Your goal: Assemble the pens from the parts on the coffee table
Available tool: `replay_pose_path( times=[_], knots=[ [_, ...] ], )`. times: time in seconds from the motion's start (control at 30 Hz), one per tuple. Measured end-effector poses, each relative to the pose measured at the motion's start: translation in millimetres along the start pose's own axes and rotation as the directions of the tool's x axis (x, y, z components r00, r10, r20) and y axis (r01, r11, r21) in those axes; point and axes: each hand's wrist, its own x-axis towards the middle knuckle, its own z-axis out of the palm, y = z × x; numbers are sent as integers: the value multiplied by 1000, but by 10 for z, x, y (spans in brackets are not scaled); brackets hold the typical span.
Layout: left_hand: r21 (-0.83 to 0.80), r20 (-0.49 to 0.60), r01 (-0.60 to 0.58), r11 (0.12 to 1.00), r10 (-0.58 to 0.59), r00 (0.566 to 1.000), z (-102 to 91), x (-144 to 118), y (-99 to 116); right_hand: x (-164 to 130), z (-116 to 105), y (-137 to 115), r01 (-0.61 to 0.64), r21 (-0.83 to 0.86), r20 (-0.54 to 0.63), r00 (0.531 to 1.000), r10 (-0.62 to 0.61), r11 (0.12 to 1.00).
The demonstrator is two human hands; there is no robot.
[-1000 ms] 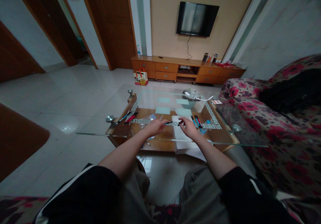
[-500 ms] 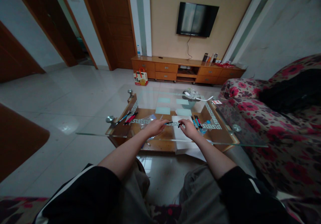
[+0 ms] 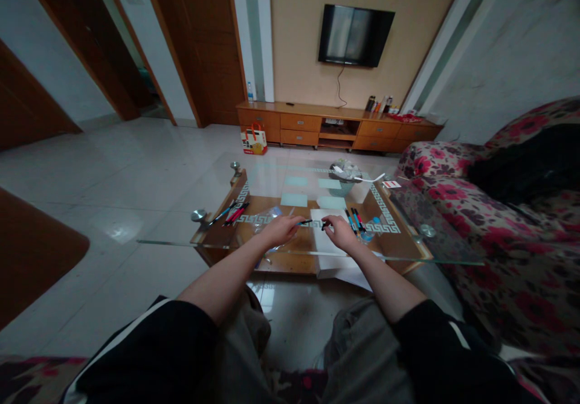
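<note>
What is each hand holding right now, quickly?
Left hand: closed on a pen above the glass table.
Right hand: fingers pinch a small dark pen cap.

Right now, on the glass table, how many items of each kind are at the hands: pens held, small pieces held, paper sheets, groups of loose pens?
Pen held in left hand: 1
Small dark piece in right hand: 1
White paper sheet: 1
Groups of loose pens: 2, left group and right group
Total: 5
</note>
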Motion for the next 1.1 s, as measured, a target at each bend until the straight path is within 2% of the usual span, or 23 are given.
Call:
replay_pose_path(
  times=[1.1],
  knots=[
    [5,2,23,1000,-23,1000,-27,-2,30,-5,-7,-4,42,-23,-44,998,-43,999]
  ],
)
